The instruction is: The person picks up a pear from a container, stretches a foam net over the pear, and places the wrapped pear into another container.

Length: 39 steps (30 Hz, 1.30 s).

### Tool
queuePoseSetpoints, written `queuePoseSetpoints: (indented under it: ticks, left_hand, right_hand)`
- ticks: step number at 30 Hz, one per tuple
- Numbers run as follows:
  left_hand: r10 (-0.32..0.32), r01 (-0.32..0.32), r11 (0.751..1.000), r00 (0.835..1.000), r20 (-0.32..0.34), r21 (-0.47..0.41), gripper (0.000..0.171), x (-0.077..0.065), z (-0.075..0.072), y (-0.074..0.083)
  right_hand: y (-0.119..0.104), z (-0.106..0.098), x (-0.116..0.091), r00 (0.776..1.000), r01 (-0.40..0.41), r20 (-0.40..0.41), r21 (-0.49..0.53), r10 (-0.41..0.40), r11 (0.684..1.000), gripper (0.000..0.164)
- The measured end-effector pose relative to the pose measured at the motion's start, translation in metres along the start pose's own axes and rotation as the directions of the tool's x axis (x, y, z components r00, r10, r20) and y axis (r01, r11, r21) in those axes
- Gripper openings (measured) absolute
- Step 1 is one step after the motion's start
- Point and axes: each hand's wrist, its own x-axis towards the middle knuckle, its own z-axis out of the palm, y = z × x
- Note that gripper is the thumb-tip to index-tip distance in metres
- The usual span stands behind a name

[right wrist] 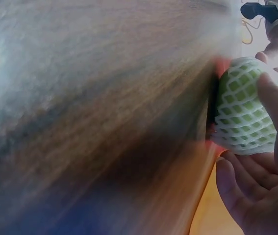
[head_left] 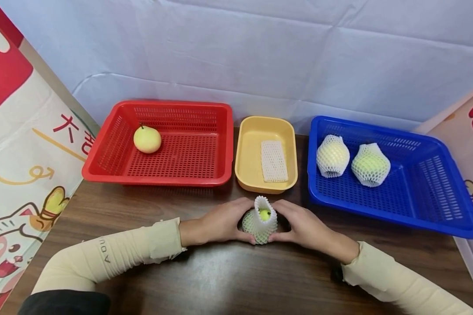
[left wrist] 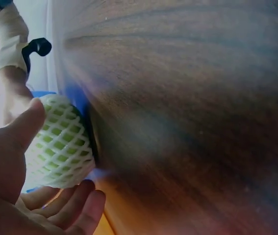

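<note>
A green pear (head_left: 265, 214) sits in a white foam net sleeve (head_left: 256, 227) on the table in front of the yellow bin. The sleeve's upper end stands open, and the pear's top shows inside it. My left hand (head_left: 224, 221) grips the sleeved pear from the left, thumb on the near side and fingers around the far side. From the right, my right hand (head_left: 305, 225) holds it the same way. In the left wrist view the thumb lies against the netting (left wrist: 63, 139), with the fingers curled beneath. The right wrist view shows the netting (right wrist: 244, 110) between thumb and fingers.
A red basket (head_left: 181, 180) at the left back holds one bare pear (head_left: 147, 139). The yellow bin (head_left: 242, 164) holds flat foam sleeves (head_left: 273, 161). In the blue basket (head_left: 418, 183), right, lie two sleeved pears (head_left: 333, 156). A pale cloth (head_left: 236, 52) hangs behind.
</note>
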Motion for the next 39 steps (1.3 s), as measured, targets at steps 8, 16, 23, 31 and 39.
queuePoseSetpoints:
  ticks: [8, 16, 23, 31, 39]
  left_hand:
    - [-0.025, 0.023, 0.998, 0.999, 0.034, 0.053, 0.094, 0.0013, 0.0037, -0.0009]
    - [-0.032, 0.026, 0.994, 0.998, 0.06, 0.107, 0.097, 0.0023, 0.0061, -0.0029]
    - [-0.031, 0.029, 0.999, 0.999, 0.039, 0.045, 0.101, -0.0019, 0.0012, -0.0035]
    - [0.093, -0.097, 0.993, 0.994, -0.063, -0.073, 0.082, -0.0028, -0.0013, 0.0009]
    - [0.053, -0.053, 0.998, 0.998, -0.016, -0.016, 0.08, -0.0001, 0.002, 0.004]
  right_hand:
    - [-0.0032, 0.0015, 0.0021, 0.997, -0.043, 0.059, -0.108, 0.049, 0.993, 0.078]
    - [-0.0043, 0.0061, 0.0029, 0.996, -0.04, 0.071, -0.185, 0.054, 0.982, 0.086]
    - [-0.0032, 0.0007, -0.0011, 0.994, -0.091, 0.052, -0.135, 0.099, 0.987, 0.098]
    - [-0.0031, 0.0015, -0.0016, 0.998, -0.012, -0.058, 0.052, 0.015, 0.999, 0.072]
    - [-0.0032, 0.0048, 0.0003, 0.999, 0.0, -0.044, 0.086, 0.004, 0.996, 0.067]
